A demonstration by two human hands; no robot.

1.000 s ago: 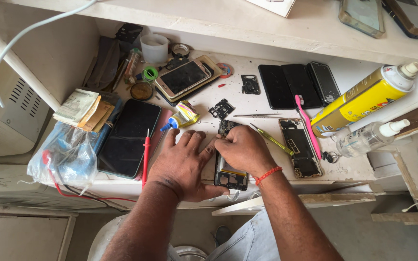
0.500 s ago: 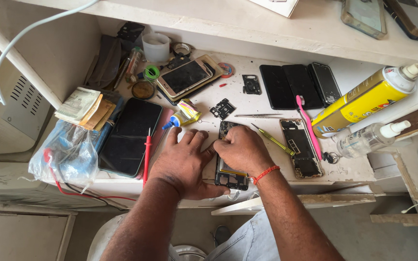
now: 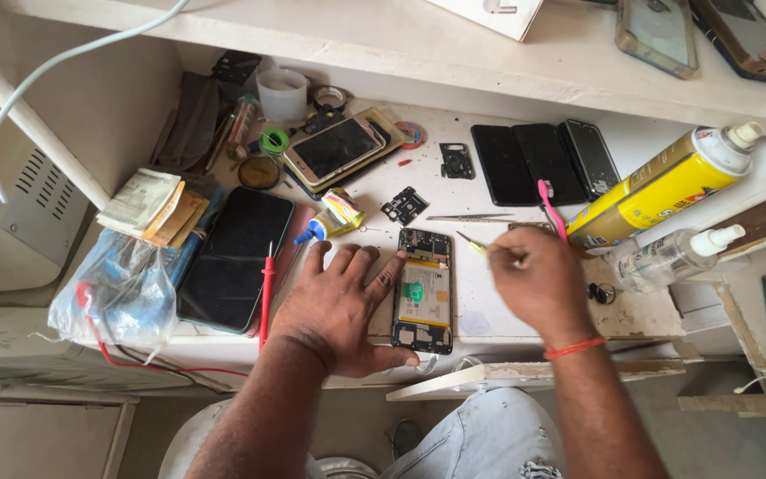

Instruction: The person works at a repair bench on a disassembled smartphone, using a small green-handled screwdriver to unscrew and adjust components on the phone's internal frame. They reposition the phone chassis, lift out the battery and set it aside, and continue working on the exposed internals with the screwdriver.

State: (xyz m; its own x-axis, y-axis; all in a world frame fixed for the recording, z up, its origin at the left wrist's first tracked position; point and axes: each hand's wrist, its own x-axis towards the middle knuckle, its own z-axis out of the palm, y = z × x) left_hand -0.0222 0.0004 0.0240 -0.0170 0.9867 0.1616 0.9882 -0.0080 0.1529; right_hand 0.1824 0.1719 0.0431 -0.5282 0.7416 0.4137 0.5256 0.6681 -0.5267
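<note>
left hand: the left hand (image 3: 340, 306) lies flat and spread wide on the white worktop (image 3: 489, 191), gripping nothing. Its index fingertip touches the upper left edge of the phone and its thumb runs under the phone's bottom edge. Half a second back it was bunched over the phone together with the other hand; now it just pins it.

right hand: the right hand (image 3: 538, 279) has come off the phone and moved out to the right. It's loosely curled, pinching a thin yellow-handled screwdriver (image 3: 480, 248) whose tip points back toward the top of the phone. It wears a red thread band (image 3: 575, 348) at the wrist.

phone: the opened black smartphone with its back cover off (image 3: 424, 291) sits near the front edge of the worktop, between the two hands. With the right hand off it, you can see the whole inside: pale battery, green tab in the middle, boards at top and bottom. It looks like it hasn't moved.

what that means: my read is the tool has been lifted clear for a moment, so the work is at a pause or repositioning rather than mid-turn.

around it: a small black plastic bracket (image 3: 403, 205) and steel tweezers (image 3: 467, 217) lie just behind the phone. A big black glass screen panel (image 3: 234, 257) lies to the left beside a red probe (image 3: 267, 288). A yellow spray can (image 3: 667, 186) and a clear pump bottle (image 3: 667, 259) lie toward the right edge.
</note>
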